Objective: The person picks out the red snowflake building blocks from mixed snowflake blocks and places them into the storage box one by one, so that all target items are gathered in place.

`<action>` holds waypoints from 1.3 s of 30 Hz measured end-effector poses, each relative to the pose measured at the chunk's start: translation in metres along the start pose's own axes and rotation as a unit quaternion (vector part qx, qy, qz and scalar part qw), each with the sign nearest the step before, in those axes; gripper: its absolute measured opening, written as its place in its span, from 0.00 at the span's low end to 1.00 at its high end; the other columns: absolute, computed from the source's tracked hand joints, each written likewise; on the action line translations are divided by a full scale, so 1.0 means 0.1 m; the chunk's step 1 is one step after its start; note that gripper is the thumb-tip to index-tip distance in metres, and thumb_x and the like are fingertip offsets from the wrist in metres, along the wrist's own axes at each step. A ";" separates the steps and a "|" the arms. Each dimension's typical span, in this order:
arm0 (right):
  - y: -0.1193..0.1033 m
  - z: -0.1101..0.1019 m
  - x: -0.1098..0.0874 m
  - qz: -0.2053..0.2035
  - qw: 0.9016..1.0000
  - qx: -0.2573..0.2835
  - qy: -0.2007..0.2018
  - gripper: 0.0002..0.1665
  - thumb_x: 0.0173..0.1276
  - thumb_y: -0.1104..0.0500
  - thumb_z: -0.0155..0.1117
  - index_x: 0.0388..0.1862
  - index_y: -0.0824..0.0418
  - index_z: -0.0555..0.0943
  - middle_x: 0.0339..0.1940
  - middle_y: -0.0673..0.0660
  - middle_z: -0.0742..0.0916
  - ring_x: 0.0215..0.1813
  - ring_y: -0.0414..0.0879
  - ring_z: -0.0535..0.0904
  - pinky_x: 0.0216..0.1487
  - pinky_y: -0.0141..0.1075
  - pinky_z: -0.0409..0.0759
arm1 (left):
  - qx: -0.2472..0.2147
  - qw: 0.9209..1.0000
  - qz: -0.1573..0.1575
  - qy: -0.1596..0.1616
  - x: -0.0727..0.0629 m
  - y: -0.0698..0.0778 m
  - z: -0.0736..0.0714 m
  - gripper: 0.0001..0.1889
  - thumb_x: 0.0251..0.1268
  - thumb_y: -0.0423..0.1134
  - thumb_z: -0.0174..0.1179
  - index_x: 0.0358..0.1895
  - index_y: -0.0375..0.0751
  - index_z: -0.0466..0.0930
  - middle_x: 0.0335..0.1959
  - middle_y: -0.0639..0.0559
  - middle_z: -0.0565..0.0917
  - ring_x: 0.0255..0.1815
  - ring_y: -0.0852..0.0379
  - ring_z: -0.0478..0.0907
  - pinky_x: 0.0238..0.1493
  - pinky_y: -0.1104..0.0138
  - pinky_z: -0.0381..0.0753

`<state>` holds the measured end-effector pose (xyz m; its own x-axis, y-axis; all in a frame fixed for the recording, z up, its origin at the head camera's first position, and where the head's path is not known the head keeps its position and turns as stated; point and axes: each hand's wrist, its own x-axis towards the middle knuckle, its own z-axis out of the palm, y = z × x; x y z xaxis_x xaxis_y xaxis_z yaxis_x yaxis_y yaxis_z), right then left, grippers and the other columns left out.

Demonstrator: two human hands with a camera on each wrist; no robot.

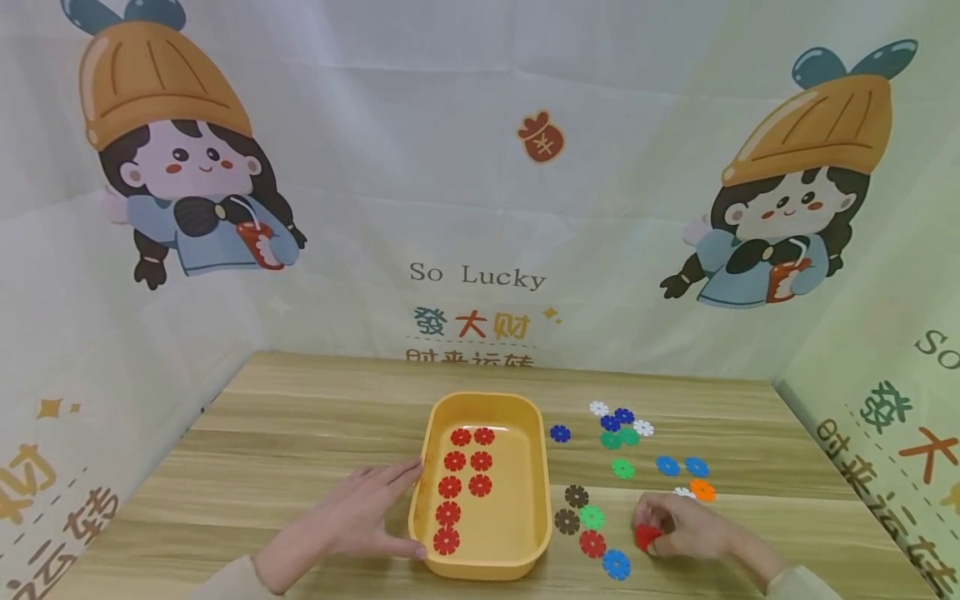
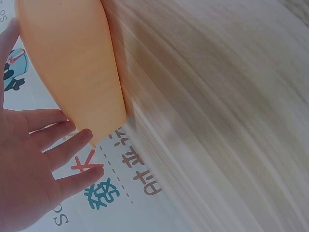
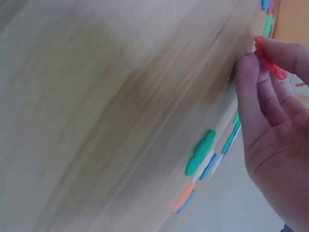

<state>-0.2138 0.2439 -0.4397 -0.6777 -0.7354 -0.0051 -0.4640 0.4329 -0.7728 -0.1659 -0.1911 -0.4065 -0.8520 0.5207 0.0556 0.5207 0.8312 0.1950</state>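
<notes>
My right hand [image 1: 693, 527] pinches a red notched plastic disc [image 1: 647, 537] between thumb and fingers, just above the table right of the tray. The red disc [image 3: 271, 60] is seen partly edge-on in the right wrist view. My left hand [image 1: 360, 515] rests against the left side of a yellow-orange tray [image 1: 545, 500], fingers straight and spread, thumb by its near left corner. In the left wrist view, the fingertips touch the tray's outer wall [image 2: 72, 63]. Inside the tray, red discs [image 1: 449, 487] lie in two columns, the left one longer.
Right of the tray lie another red disc [image 1: 592, 544], a blue disc [image 1: 617, 565], brown discs [image 1: 577, 496] and a light green disc [image 1: 592, 517]. Farther back are dark blue, white and green discs [image 1: 611, 439]. An orange disc [image 1: 702, 490] lies beyond my right hand. Printed cloth [image 1: 480, 208] hangs behind the table.
</notes>
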 end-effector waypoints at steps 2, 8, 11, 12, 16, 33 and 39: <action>0.00 0.00 0.02 0.006 0.999 0.047 0.000 0.13 0.51 0.69 0.60 0.38 0.65 0.72 0.25 0.51 0.78 0.25 0.37 0.72 0.24 0.32 0.75 | 0.000 1.000 0.001 0.001 0.00 0.00 0.00 0.53 0.39 0.75 0.49 0.64 0.35 0.58 0.64 0.45 0.60 0.60 0.44 0.60 0.55 0.46 0.58; -0.04 -0.02 0.11 -0.003 0.990 0.138 0.012 0.16 0.55 0.72 0.53 0.44 0.74 0.68 0.28 0.61 0.78 0.25 0.45 0.76 0.25 0.37 0.78 | -0.002 1.000 0.002 0.001 0.01 0.00 0.00 0.53 0.39 0.74 0.50 0.64 0.35 0.59 0.64 0.45 0.60 0.60 0.44 0.61 0.55 0.46 0.58; -0.06 -0.02 0.15 -0.011 0.988 0.153 0.023 0.18 0.56 0.72 0.52 0.46 0.77 0.67 0.30 0.63 0.77 0.27 0.49 0.77 0.28 0.40 0.78 | -0.003 1.000 0.002 0.000 0.01 -0.01 0.00 0.53 0.39 0.74 0.50 0.64 0.35 0.58 0.64 0.45 0.60 0.60 0.44 0.61 0.55 0.46 0.58; -0.08 -0.03 0.16 -0.013 0.987 0.159 0.026 0.19 0.56 0.72 0.52 0.47 0.78 0.66 0.31 0.64 0.77 0.28 0.51 0.77 0.29 0.41 0.79 | -0.003 1.000 0.002 0.000 0.01 -0.01 0.00 0.53 0.39 0.74 0.50 0.64 0.35 0.58 0.64 0.45 0.60 0.60 0.44 0.60 0.55 0.46 0.58; -0.14 -0.06 0.22 0.001 0.981 0.188 0.043 0.24 0.54 0.73 0.52 0.50 0.80 0.63 0.34 0.63 0.77 0.34 0.57 0.76 0.35 0.46 0.78 | -0.006 1.000 0.002 -0.001 0.01 -0.01 0.01 0.53 0.39 0.74 0.50 0.64 0.35 0.58 0.64 0.45 0.59 0.60 0.44 0.60 0.55 0.46 0.58; -0.52 -0.21 0.82 0.047 0.981 0.173 0.076 0.26 0.52 0.72 0.54 0.53 0.74 0.66 0.40 0.63 0.74 0.40 0.59 0.75 0.42 0.49 0.75 | -0.004 1.000 0.001 -0.003 0.00 0.00 0.00 0.53 0.40 0.74 0.50 0.64 0.35 0.58 0.65 0.45 0.59 0.60 0.44 0.60 0.55 0.46 0.57; -0.67 -0.24 1.09 0.058 0.978 0.186 0.078 0.27 0.52 0.71 0.56 0.54 0.72 0.66 0.40 0.63 0.75 0.41 0.57 0.76 0.43 0.46 0.75 | -0.002 1.000 0.001 -0.002 0.00 -0.01 -0.01 0.53 0.39 0.74 0.50 0.64 0.35 0.59 0.65 0.45 0.59 0.60 0.45 0.60 0.55 0.46 0.58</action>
<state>-0.2705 0.1471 -0.3729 -0.8060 -0.5911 -0.0325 -0.1588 0.2686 -0.9501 -0.1661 -0.1920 -0.4061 -0.8509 0.5227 0.0530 0.5219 0.8294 0.1994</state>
